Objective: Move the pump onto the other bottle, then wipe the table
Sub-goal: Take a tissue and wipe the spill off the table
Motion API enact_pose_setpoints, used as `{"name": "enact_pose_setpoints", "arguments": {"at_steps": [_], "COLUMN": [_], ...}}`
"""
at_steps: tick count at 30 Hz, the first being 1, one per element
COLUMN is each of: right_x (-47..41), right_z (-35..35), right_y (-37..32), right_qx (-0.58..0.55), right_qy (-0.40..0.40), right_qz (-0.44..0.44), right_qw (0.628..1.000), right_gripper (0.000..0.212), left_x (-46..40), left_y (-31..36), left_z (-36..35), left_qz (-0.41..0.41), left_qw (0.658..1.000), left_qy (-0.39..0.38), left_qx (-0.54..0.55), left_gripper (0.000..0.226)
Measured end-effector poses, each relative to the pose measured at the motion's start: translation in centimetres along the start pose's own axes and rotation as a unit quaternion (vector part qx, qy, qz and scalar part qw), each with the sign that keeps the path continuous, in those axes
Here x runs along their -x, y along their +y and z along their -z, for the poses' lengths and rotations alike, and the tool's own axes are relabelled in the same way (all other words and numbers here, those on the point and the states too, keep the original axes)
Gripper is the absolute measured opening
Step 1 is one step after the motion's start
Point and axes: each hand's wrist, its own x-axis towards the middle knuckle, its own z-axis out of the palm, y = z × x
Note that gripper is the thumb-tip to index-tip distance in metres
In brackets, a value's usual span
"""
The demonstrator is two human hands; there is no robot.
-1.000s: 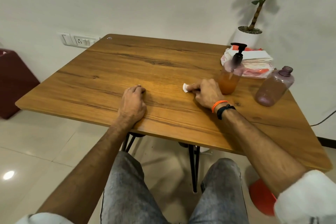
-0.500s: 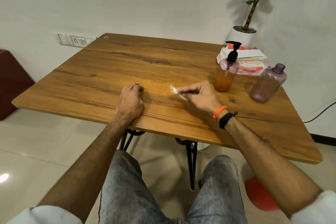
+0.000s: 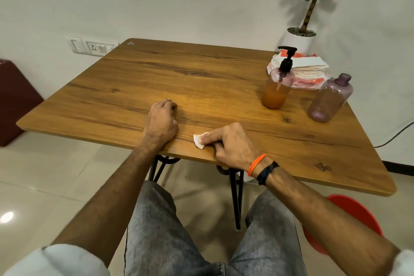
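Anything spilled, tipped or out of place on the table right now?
No spill shows. One oddity: the empty bottle near the right edge stands uncapped, apart from the pump bottle. The right hand presses a small white wipe near the front edge.

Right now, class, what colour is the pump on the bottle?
Black pump, seen in the head view.

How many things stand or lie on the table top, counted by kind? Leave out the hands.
Bottles: 2, the bottle with the pump and the open bottle
Wipes: 1, the small white wipe under the right hand
Stacks of packets: 1, the stack of packets at the far right corner
Total: 4
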Motion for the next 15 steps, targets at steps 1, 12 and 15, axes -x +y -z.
{"name": "enact_pose_setpoints", "arguments": {"at_steps": [1,12,15], "right_x": [0.1,-3.7,-4.5], "right_z": [0.0,1.6,2.0], "right_y": [-0.3,1.1,1.9], "right_qx": [-0.022,-0.610,-0.670], "right_qy": [-0.011,0.047,0.069], "right_qz": [0.003,-0.248,-0.266], "right_qw": [1.000,0.751,0.690], "right_gripper": [0.038,0.024,0.028], "left_x": [-0.1,-0.2,0.1], "left_y": [0.0,1.4,3.1], "left_z": [-0.1,0.2,0.4], "left_qz": [0.000,-0.048,-0.050], "left_qw": [1.000,0.996,0.989], "left_qy": [-0.002,0.008,0.031], "left_qx": [-0.001,0.077,0.137], "left_gripper": [0.039,0.031,0.031]}}
